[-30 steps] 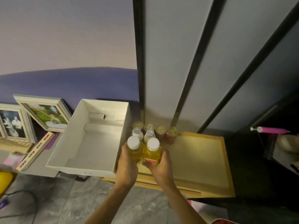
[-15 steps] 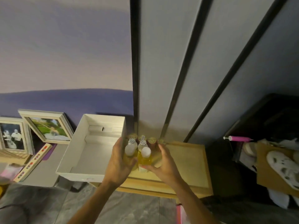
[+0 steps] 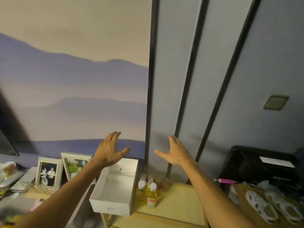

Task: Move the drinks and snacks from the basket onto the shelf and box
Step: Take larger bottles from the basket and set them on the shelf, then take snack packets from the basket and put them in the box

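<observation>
Several yellow drink bottles (image 3: 148, 193) with white caps stand in a cluster on the wooden shelf (image 3: 179, 199), right beside the white box (image 3: 115, 190). Behind them, against the wall, a few small jars (image 3: 162, 182) with round lids stand in a row. The white box looks to have nothing inside. My left hand (image 3: 109, 149) and my right hand (image 3: 175, 151) are both raised high above the bottles, fingers spread, holding nothing. The basket is out of view.
Two framed photos (image 3: 49, 173) lean against the wall left of the box, with a wooden rack (image 3: 35, 188) in front. A black unit (image 3: 263, 163), a pink-handled tool (image 3: 226, 180) and white perforated shoes (image 3: 271, 206) lie at the right.
Both hands set the two yellow bottles down on the shelf next to the box, let go and lifted up and apart. The camera tilted upward.
</observation>
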`<action>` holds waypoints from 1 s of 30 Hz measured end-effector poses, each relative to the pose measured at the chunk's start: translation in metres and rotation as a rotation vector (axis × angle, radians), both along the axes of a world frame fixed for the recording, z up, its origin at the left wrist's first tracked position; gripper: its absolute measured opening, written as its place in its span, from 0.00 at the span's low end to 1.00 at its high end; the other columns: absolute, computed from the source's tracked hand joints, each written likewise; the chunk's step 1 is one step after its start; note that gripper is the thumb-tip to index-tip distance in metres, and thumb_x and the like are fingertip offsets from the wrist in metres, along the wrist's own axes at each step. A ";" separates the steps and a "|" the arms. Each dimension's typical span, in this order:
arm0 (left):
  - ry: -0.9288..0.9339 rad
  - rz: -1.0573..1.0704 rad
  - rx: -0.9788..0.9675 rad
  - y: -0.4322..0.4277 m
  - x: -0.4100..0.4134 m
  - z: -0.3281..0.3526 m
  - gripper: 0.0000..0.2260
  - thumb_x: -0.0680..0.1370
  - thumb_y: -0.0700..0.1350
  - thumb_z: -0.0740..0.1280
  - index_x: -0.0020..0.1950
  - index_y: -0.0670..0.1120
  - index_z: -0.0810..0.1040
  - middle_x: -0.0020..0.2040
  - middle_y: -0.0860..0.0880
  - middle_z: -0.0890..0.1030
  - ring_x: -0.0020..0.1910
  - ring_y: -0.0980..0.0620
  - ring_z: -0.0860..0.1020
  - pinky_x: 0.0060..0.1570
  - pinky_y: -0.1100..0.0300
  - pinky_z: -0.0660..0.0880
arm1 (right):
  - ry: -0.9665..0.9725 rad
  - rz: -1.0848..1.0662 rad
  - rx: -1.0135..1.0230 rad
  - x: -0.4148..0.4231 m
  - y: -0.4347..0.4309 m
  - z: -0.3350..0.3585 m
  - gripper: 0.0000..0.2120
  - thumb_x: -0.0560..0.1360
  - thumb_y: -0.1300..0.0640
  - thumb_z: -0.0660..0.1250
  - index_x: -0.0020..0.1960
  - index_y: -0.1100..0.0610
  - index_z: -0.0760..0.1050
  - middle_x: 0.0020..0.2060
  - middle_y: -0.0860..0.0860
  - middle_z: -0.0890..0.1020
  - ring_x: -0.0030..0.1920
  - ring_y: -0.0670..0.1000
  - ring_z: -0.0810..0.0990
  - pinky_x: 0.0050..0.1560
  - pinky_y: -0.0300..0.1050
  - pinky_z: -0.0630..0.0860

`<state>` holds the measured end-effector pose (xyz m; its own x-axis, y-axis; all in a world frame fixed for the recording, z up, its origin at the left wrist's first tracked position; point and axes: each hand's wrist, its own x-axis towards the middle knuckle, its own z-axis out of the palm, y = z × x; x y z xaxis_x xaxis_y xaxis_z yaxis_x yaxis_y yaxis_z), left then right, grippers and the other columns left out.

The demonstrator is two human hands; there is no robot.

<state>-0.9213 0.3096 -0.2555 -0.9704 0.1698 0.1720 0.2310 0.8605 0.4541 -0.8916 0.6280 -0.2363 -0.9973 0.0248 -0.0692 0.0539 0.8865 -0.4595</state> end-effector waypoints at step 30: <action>0.021 1.050 -0.017 -0.471 0.338 0.069 0.47 0.71 0.82 0.57 0.81 0.54 0.61 0.81 0.46 0.66 0.73 0.42 0.71 0.69 0.40 0.72 | 0.100 0.983 -0.056 0.045 -0.571 0.066 0.57 0.71 0.21 0.66 0.87 0.53 0.51 0.85 0.54 0.58 0.82 0.59 0.64 0.76 0.61 0.69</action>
<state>-0.5833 -0.1611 -0.1860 -0.6283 -0.7530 0.1954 -0.6274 0.6390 0.4450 -0.8461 0.0573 -0.1702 -0.5740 -0.8178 0.0410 -0.7355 0.4929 -0.4647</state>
